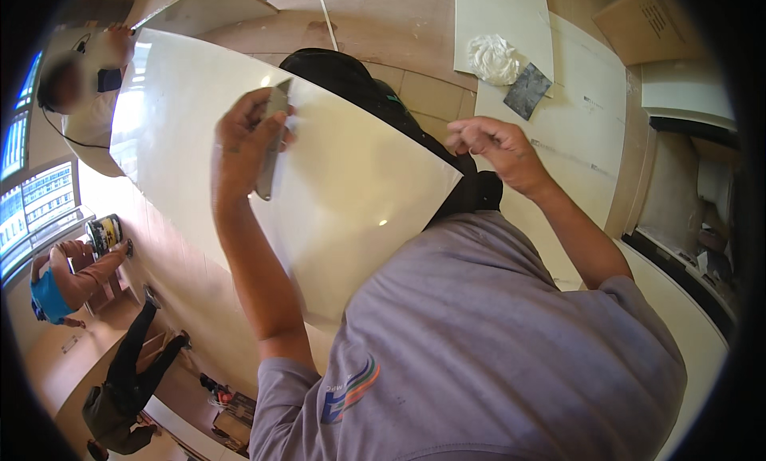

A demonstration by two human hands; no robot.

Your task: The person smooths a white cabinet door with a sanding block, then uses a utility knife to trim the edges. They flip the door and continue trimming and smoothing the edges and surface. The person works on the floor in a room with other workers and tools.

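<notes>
A large glossy white panel [367,174] lies tilted in front of me, one corner close to my right side. My left hand [242,142] is closed around a long, flat grey tool [271,154] held over the panel; its exact kind does not show. The tool's narrow lower end points back toward me. My right hand [504,151] hovers just beyond the panel's right corner, its fingers loosely bent and nothing visible in them. Black trousers and dark cloth [343,66] show past the panel's edge.
White boards [574,126] lie at right, with a crumpled white cloth [493,60] and a dark grey square piece [527,92]. A cardboard box [650,22] stands far right. Another person [92,110] is by the panel's far left corner; two more people [120,405] are at lower left.
</notes>
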